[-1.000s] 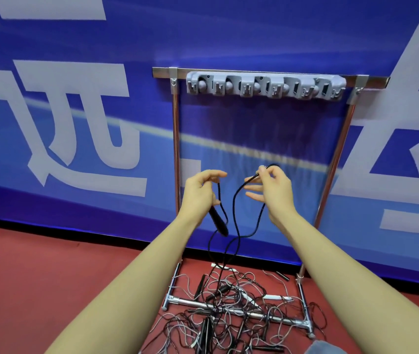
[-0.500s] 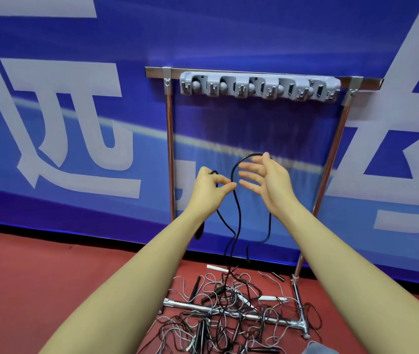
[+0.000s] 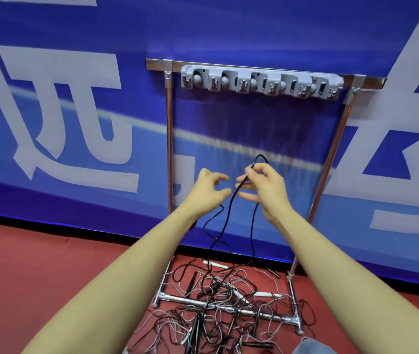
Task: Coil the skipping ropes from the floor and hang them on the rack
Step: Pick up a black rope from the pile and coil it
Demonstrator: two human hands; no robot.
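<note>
A black skipping rope (image 3: 230,208) hangs in loops between my hands in front of the rack. My right hand (image 3: 264,186) pinches the top of a rope loop between thumb and forefinger. My left hand (image 3: 207,187) is curled just left of it, holding the rope's other strands; a dark handle tip shows under its wrist. The rope's lower part trails down into a tangled pile of black and white ropes (image 3: 228,310) on the red floor. The grey hook strip (image 3: 262,83) on the chrome rack's top bar carries nothing.
The rack's chrome uprights (image 3: 169,149) stand either side of my hands, with its foot bars (image 3: 185,299) lying under the rope pile. A blue banner wall (image 3: 49,111) is right behind. Red floor (image 3: 37,264) extends to the left.
My right hand went from spread fingers to pinching the rope loop. My left hand's thumb and forefinger have parted, and the hands sit slightly further apart.
</note>
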